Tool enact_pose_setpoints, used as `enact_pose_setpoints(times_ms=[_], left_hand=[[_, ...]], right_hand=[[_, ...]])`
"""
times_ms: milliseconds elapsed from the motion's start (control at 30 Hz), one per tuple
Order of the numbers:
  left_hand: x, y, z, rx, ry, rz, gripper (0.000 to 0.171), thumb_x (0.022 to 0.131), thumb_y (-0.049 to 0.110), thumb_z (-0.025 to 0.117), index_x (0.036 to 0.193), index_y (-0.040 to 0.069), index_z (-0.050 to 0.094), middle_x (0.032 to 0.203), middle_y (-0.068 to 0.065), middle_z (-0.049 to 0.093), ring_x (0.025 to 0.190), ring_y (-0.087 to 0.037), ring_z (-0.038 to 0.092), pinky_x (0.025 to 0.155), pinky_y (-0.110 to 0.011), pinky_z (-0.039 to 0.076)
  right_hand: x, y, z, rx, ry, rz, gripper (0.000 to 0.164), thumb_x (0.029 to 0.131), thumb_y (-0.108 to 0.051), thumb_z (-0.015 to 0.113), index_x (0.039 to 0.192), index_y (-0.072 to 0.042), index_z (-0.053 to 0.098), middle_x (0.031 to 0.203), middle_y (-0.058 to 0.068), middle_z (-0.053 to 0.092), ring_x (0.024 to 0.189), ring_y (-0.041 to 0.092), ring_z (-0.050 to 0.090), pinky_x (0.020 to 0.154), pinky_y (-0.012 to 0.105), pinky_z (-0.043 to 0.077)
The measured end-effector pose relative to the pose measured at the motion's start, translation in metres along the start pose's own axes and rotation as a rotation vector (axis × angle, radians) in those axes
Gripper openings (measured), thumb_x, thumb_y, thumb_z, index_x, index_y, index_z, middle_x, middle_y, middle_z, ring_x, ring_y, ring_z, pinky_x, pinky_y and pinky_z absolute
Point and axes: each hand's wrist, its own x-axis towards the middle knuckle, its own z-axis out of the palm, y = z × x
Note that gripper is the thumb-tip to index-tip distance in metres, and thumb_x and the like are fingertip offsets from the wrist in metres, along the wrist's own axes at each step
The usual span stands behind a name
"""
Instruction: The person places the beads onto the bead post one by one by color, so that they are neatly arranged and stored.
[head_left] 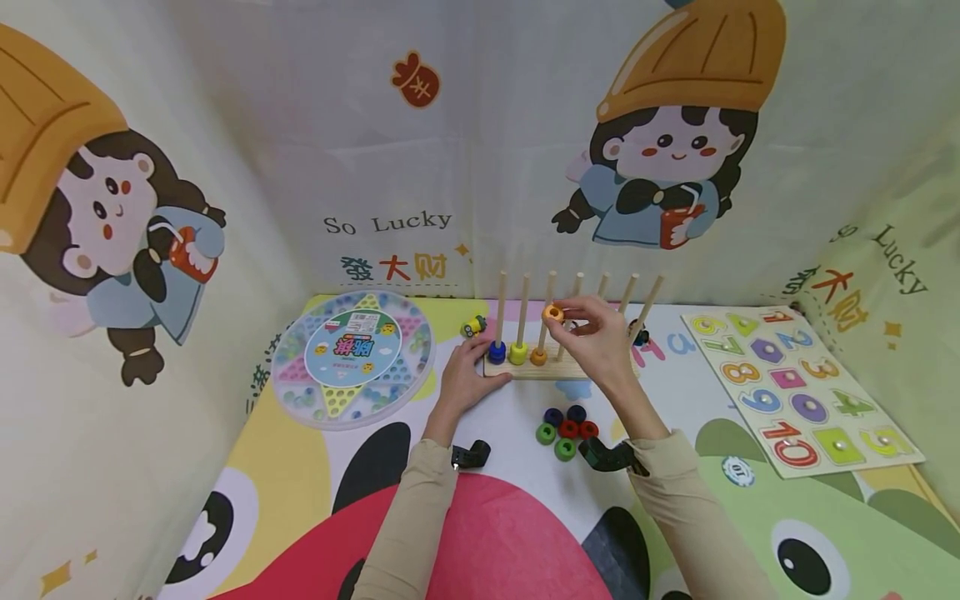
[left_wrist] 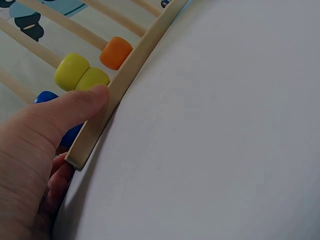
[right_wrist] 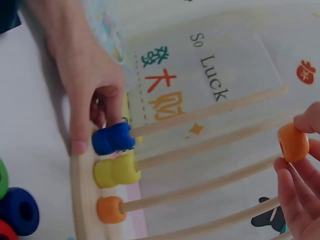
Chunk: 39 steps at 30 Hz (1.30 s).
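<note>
A wooden peg board (head_left: pixel 532 372) with a row of upright dowels stands at the back of the table. My left hand (head_left: pixel 462 379) grips its left end, thumb on the front edge and fingers behind. Between thumb and fingertips of my right hand (head_left: pixel 602 340) is an orange bead (right_wrist: pixel 294 143), held at the top of the third dowel (right_wrist: pixel 210 186). In the right wrist view, blue beads (right_wrist: pixel 114 139) sit on the first dowel, yellow beads (right_wrist: pixel 117 170) on the second, and one orange bead (right_wrist: pixel 111 209) at the foot of the third.
Loose blue, red and green beads (head_left: pixel 565 449) lie in front of the board. A round Chinese checkers set (head_left: pixel 300 398) is at left, beside a small yellow-green toy (head_left: pixel 472 326). At right lie a number puzzle board (head_left: pixel 798 392) and a round chip (head_left: pixel 738 472).
</note>
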Motion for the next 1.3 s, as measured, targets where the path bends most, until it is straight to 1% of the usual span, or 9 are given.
enact_pose_setpoints(times_ms=[233,433,533,667,800,933,1033,1167,1300], left_hand=[[-0.001,-0.002,0.001,0.002,0.012,0.019,0.075,0.075,0.038,0.085,0.131,-0.004,0.061,0.138,-0.012,0.055,0.123,-0.031,0.05,0.103,-0.044,0.043],[0.0,-0.002,0.003,0.0,0.011,0.018,0.074,0.075,0.039,0.085,0.132,-0.002,0.06,0.139,-0.01,0.054,0.123,-0.03,0.05,0.103,-0.044,0.043],[0.0,-0.001,0.003,-0.006,0.009,0.018,0.073,0.075,0.039,0.085,0.132,-0.001,0.061,0.139,-0.009,0.054,0.123,-0.029,0.05,0.102,-0.043,0.043],[0.0,-0.001,0.002,-0.009,0.011,0.017,0.072,0.075,0.038,0.085,0.13,-0.001,0.062,0.138,-0.009,0.055,0.123,-0.029,0.05,0.103,-0.043,0.043],[0.0,-0.001,0.002,-0.003,0.004,0.002,0.072,0.075,0.038,0.085,0.131,0.0,0.062,0.139,-0.008,0.054,0.124,-0.028,0.05,0.103,-0.043,0.042],[0.0,-0.001,0.003,-0.005,-0.003,-0.005,0.072,0.076,0.039,0.084,0.132,0.0,0.061,0.139,-0.008,0.054,0.124,-0.028,0.049,0.104,-0.043,0.042],[-0.001,-0.001,0.003,-0.004,-0.001,-0.003,0.073,0.076,0.039,0.085,0.132,-0.001,0.061,0.139,-0.008,0.054,0.124,-0.028,0.05,0.103,-0.043,0.042],[0.0,-0.001,0.002,-0.001,0.002,0.006,0.072,0.075,0.038,0.085,0.131,-0.001,0.061,0.139,-0.009,0.054,0.123,-0.029,0.05,0.102,-0.042,0.043],[0.0,-0.002,0.0,-0.001,0.01,0.016,0.072,0.075,0.038,0.085,0.131,-0.002,0.061,0.139,-0.01,0.054,0.123,-0.03,0.05,0.102,-0.043,0.043]], right_hand=[[0.009,-0.001,0.002,0.048,0.148,-0.005,0.023,0.082,0.007,0.074,0.103,0.015,0.069,0.1,0.028,0.069,0.088,0.039,0.065,0.067,0.016,0.051],[0.021,0.018,0.005,0.066,0.23,0.016,0.023,0.084,-0.002,0.076,0.104,0.007,0.073,0.102,0.021,0.07,0.089,0.029,0.066,0.07,0.014,0.05],[0.028,0.018,0.006,0.044,0.257,-0.003,0.023,0.085,-0.008,0.077,0.104,0.004,0.074,0.102,0.017,0.07,0.091,0.025,0.066,0.071,0.015,0.05],[0.035,0.015,0.009,-0.009,0.247,-0.037,0.024,0.087,-0.013,0.077,0.105,0.001,0.075,0.102,0.014,0.07,0.092,0.025,0.066,0.071,0.017,0.051],[0.04,0.012,0.012,-0.065,0.225,-0.039,0.022,0.088,-0.013,0.075,0.104,0.002,0.074,0.102,0.014,0.07,0.092,0.027,0.065,0.07,0.016,0.05],[0.041,0.012,0.013,-0.105,0.231,-0.039,0.022,0.088,-0.013,0.074,0.103,0.003,0.074,0.1,0.015,0.069,0.09,0.025,0.063,0.069,0.015,0.049],[0.042,0.012,0.013,-0.124,0.228,-0.042,0.022,0.088,-0.012,0.074,0.103,0.004,0.074,0.1,0.016,0.069,0.088,0.024,0.062,0.068,0.016,0.049],[0.041,0.013,0.013,-0.141,0.222,-0.051,0.021,0.088,-0.011,0.074,0.103,0.004,0.074,0.101,0.017,0.07,0.087,0.024,0.06,0.069,0.02,0.05],[0.038,0.015,0.012,-0.12,0.217,-0.078,0.021,0.088,-0.009,0.073,0.105,0.003,0.073,0.101,0.015,0.07,0.089,0.023,0.061,0.071,0.024,0.052]])
